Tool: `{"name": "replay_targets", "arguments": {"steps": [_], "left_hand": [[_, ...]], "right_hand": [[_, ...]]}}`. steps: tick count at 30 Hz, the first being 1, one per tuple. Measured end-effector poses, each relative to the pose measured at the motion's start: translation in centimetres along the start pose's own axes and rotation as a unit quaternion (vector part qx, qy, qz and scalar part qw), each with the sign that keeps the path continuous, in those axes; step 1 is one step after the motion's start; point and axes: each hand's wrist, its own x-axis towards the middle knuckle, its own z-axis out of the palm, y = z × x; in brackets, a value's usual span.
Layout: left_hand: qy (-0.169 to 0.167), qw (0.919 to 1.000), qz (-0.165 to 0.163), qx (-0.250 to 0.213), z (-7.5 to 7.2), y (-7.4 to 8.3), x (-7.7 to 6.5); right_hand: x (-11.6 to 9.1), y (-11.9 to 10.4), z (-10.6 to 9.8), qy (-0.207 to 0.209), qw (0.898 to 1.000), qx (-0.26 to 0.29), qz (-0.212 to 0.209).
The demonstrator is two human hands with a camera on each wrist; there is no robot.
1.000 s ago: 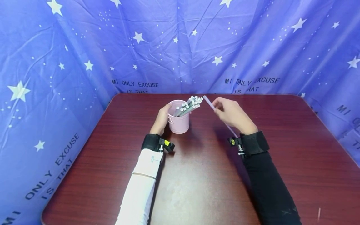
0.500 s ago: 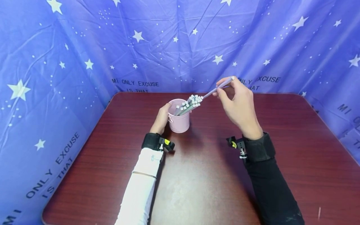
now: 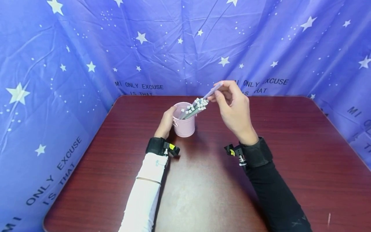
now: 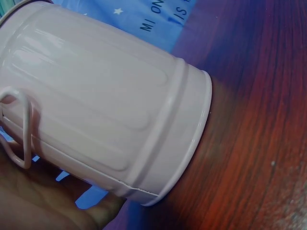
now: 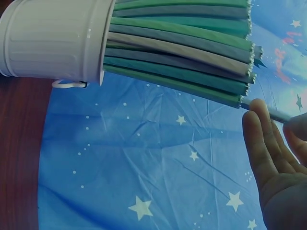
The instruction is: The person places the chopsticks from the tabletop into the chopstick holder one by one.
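Note:
A small pink metal bucket [image 3: 185, 129] stands upright on the table, with a small loop handle at its side. My left hand [image 3: 165, 122] grips its left side, thumb near the rim. Out of it leans a bunch of slim sticks [image 4: 7, 24] [image 5: 182, 52] in green, teal and grey, their white-tipped ends to the upper right. My right hand [image 3: 234, 112] pinches a slim purple stick [image 3: 213, 91] between thumb and fingers. The stick slants down toward the bunch; its lower end lies beside or behind the white tips, and I cannot tell which.
The dark red wooden table [image 3: 290, 129] extends around the bucket. A blue curtain [image 3: 185, 58] with white stars and lettering hangs close behind the table's far edge and along its sides.
My right hand rises and turns the purple stick so it slants down toward the bunch, then moves left and down with it. My left hand and the bucket stay in place.

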Motion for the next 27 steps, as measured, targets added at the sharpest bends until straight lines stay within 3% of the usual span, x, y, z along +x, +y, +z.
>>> {"name": "replay_targets", "arguments": {"steps": [12, 17, 22, 27], "left_hand": [[-0.001, 1.0, -0.003, -0.009, -0.1, -0.1, -0.2], [-0.002, 0.9999, -0.008, -0.012, -0.2, -0.1, -0.2], [-0.007, 0.9995, -0.012, -0.027, -0.3, -0.1, -0.2], [-0.015, 0.9991, -0.015, -0.037, -0.8, 0.5, -0.3]], "right_hand": [[-0.2, 0.2, 0.0, -0.005, 0.999, -0.04, 0.033], [-0.3, 0.5, -0.4, -0.013, 0.993, -0.105, 0.054], [-0.2, 1.3, -1.3, -0.071, 0.976, -0.177, 0.103], [-0.3, 2.4, -1.5, -0.203, 0.942, -0.207, 0.166]]}}
